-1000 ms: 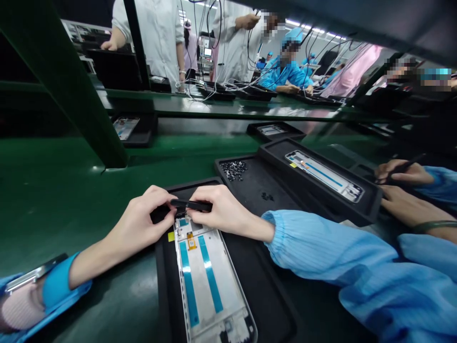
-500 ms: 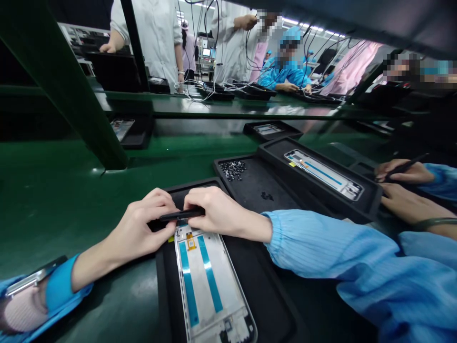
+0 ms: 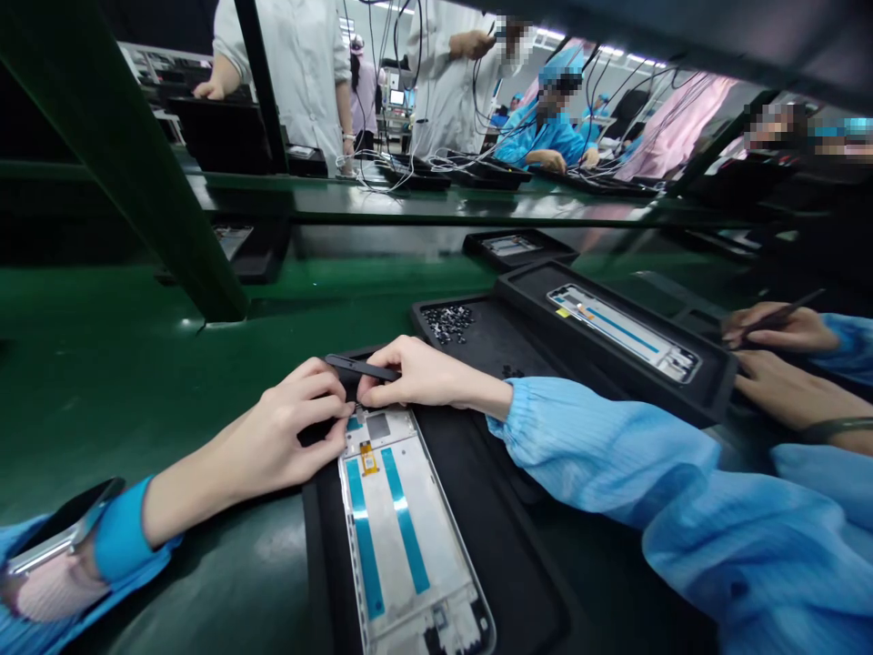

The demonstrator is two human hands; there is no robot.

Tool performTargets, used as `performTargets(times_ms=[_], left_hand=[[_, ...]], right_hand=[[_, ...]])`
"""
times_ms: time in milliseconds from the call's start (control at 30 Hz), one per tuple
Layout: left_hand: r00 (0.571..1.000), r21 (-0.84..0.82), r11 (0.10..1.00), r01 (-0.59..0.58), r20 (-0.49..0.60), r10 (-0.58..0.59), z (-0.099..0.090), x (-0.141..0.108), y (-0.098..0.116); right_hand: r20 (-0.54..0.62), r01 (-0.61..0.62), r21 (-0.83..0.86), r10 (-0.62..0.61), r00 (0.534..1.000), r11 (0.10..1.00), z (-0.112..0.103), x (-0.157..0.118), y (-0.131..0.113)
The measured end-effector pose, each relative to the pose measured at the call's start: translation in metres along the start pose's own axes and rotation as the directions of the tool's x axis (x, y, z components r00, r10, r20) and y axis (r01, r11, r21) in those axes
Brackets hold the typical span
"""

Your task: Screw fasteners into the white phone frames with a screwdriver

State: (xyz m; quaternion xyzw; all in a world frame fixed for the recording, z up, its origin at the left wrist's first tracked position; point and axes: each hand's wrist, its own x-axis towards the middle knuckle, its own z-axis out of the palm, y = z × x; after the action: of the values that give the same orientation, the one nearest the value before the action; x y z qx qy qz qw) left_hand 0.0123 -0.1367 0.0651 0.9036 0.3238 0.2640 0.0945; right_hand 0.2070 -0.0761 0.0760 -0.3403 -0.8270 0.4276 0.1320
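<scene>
A silver phone frame with two blue strips and an orange flex piece lies in a black tray. My left hand is at the frame's top left corner, thumb and fingers drawn together; what they pinch, if anything, is too small to tell. Black tweezers are held in my right hand just above the frame's top edge. Their tips are hidden near my fingers.
Behind is a black tray with small black parts. Another tray holds a similar phone frame. A co-worker's hands are at the right. A green post rises at the left.
The tweezers have risen and tilted the other way, and my right hand has lifted slightly. More of the frame's top now shows. My left hand has shifted slightly right.
</scene>
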Motion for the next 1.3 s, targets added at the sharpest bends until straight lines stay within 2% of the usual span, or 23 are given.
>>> performTargets(times_ms=[100,233,333,400,567,667,833,1000,1300], left_hand=[[1.000,-0.012,1.000,-0.010,0.001,0.010,0.000,0.001,0.001],[0.998,0.059,0.998,-0.026,0.054,0.023,-0.003,0.003,0.004],[0.992,0.120,0.992,-0.035,0.124,0.020,-0.005,0.002,0.007],[0.991,0.110,0.993,-0.030,0.131,0.015,-0.005,0.001,0.006],[0.998,0.022,0.999,-0.034,-0.047,0.035,0.000,-0.004,-0.001],[0.993,-0.053,0.999,0.008,-0.114,-0.014,0.002,-0.004,-0.004],[0.986,-0.130,0.986,0.105,-0.118,-0.121,0.001,-0.002,-0.005],[0.983,-0.131,0.984,0.121,-0.120,-0.137,0.000,-0.001,-0.006],[0.982,-0.119,0.985,0.125,-0.128,-0.140,0.002,-0.002,-0.006]], right_hand=[[0.010,-0.066,0.051,0.066,0.998,0.996,0.001,0.003,-0.005],[0.030,-0.084,0.016,0.084,0.996,0.996,0.000,0.006,-0.011],[0.023,-0.032,0.020,0.031,0.999,0.999,0.000,0.005,-0.010],[-0.032,0.021,0.083,-0.019,0.999,0.996,0.002,0.003,-0.005],[-0.300,0.109,0.300,-0.015,0.954,0.948,0.008,-0.002,0.000],[-0.329,0.127,0.331,-0.011,0.944,0.935,0.010,-0.004,-0.004],[-0.297,0.284,0.240,-0.208,0.932,0.928,0.012,-0.003,-0.005],[-0.280,0.254,0.251,-0.180,0.943,0.934,0.012,-0.004,-0.006],[-0.318,0.255,0.061,-0.223,0.922,0.965,0.012,-0.006,-0.008]])
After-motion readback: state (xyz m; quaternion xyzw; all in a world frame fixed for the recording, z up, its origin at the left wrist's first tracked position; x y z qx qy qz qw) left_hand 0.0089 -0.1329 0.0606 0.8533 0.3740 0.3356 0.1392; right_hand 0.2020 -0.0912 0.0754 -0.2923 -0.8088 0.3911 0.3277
